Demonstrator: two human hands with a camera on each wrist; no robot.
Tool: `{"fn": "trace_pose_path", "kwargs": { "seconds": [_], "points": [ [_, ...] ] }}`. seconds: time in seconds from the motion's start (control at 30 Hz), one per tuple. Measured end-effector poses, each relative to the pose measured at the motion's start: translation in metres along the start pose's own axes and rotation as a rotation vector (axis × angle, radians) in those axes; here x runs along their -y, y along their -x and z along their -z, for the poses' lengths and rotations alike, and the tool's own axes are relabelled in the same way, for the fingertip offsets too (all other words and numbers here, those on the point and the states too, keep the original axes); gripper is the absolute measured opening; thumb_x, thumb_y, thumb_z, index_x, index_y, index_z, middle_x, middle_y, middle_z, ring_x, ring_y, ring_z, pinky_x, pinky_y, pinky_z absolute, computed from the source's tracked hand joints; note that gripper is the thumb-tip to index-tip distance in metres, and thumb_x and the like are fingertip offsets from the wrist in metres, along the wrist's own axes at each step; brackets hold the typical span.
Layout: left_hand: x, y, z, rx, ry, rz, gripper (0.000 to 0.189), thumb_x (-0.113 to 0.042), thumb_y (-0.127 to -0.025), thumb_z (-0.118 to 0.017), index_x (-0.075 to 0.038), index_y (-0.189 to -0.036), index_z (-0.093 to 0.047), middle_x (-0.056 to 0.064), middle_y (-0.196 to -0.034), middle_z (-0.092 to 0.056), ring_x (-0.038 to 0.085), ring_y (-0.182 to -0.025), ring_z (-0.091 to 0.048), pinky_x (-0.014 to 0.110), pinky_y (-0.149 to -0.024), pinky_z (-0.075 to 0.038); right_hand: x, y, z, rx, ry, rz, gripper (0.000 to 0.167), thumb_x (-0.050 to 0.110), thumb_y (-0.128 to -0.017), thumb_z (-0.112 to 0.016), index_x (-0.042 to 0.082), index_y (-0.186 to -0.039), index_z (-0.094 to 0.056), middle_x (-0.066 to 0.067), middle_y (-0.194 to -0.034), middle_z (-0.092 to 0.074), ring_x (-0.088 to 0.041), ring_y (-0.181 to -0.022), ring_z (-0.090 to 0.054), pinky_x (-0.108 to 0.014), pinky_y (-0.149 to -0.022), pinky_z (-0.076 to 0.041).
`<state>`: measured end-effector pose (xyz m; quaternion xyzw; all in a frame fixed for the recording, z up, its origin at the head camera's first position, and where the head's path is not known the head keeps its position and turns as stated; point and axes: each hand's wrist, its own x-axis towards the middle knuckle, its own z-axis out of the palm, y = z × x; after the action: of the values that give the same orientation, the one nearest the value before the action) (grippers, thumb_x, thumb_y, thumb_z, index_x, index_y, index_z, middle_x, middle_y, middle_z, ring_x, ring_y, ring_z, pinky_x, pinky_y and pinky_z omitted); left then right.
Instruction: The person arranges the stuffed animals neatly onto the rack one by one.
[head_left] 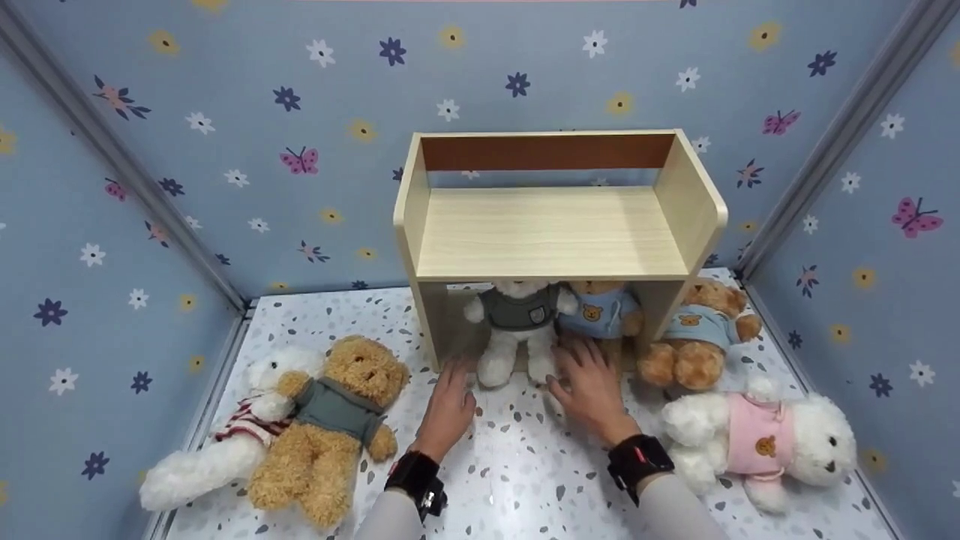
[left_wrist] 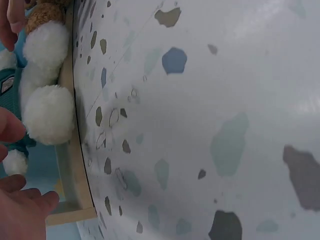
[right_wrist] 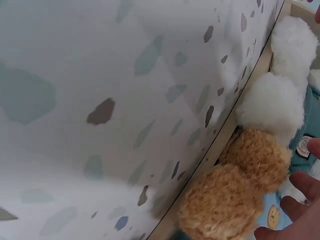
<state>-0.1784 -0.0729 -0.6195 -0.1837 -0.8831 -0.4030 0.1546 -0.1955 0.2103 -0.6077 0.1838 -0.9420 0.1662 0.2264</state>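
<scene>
A white plush toy in a dark green top (head_left: 517,311) sits in the lower compartment of a small wooden shelf (head_left: 551,232), its legs toward the front edge. To its right, a brown teddy bear in a light blue top (head_left: 592,311) sits in the same compartment; the shelf board hides part of both heads. My left hand (head_left: 448,409) reaches to the left of the white toy with fingers extended, apart from its feet (left_wrist: 49,115) in the left wrist view. In front of the brown bear is my right hand (head_left: 589,386), fingers spread and holding nothing.
Right of the shelf sits another brown bear in blue (head_left: 701,326). A white plush in a pink top (head_left: 761,442) lies at the right. At the left lie a tan bear in green (head_left: 337,416) and a white plush in stripes (head_left: 251,420). Flowered walls (head_left: 300,225) enclose the speckled surface.
</scene>
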Motion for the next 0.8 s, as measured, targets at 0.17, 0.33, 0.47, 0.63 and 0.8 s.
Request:
{"fn": "trace_pose_path", "kwargs": {
  "seconds": [0.17,0.33,0.47,0.63,0.8],
  "points": [
    [0.004,0.0,0.023,-0.014,-0.061,-0.002,0.038,0.01,-0.092,-0.065,0.005,-0.129,-0.061,0.029,-0.136,-0.054,0.043,-0.127,-0.055,0.053,-0.102,-0.049,-0.005,0.004,0.0,-0.052,0.005,-0.004,0.054,0.037,-0.089,-0.074,0.008,-0.134,-0.067,-0.021,-0.141,-0.059,-0.048,-0.131,-0.051,-0.074,-0.105,-0.038],
    [0.004,-0.001,0.052,-0.052,-0.146,0.033,0.032,0.006,-0.093,-0.066,0.006,-0.125,-0.065,0.029,-0.135,-0.056,0.043,-0.123,-0.058,0.054,-0.098,-0.051,-0.005,0.009,0.001,-0.081,-0.014,0.006,0.051,0.037,-0.089,-0.074,0.008,-0.13,-0.069,-0.023,-0.139,-0.06,-0.052,-0.13,-0.051,-0.073,-0.104,-0.039],
    [0.004,-0.006,0.079,-0.047,-0.182,0.105,0.029,0.002,-0.097,-0.062,0.005,-0.126,-0.066,0.029,-0.139,-0.054,0.045,-0.127,-0.055,0.056,-0.1,-0.049,-0.007,0.009,0.002,-0.096,-0.03,0.014,0.048,0.035,-0.088,-0.076,0.007,-0.127,-0.069,-0.024,-0.137,-0.06,-0.053,-0.129,-0.051,-0.073,-0.104,-0.039],
    [0.012,-0.012,0.113,-0.069,-0.25,0.184,0.031,-0.001,-0.098,-0.062,0.007,-0.128,-0.064,0.032,-0.14,-0.053,0.048,-0.128,-0.052,0.06,-0.105,-0.044,-0.01,0.007,0.003,-0.131,-0.045,0.056,0.048,0.032,-0.088,-0.077,0.006,-0.128,-0.069,-0.024,-0.134,-0.061,-0.054,-0.127,-0.052,-0.071,-0.106,-0.039],
    [0.026,-0.01,0.139,-0.042,-0.35,0.231,0.044,-0.004,-0.093,-0.071,0.01,-0.133,-0.059,0.037,-0.137,-0.051,0.053,-0.129,-0.047,0.067,-0.11,-0.034,-0.012,0.007,0.005,-0.135,-0.041,0.057,0.05,0.031,-0.086,-0.078,0.006,-0.127,-0.07,-0.025,-0.133,-0.061,-0.054,-0.127,-0.053,-0.072,-0.104,-0.04]
  ]
}}
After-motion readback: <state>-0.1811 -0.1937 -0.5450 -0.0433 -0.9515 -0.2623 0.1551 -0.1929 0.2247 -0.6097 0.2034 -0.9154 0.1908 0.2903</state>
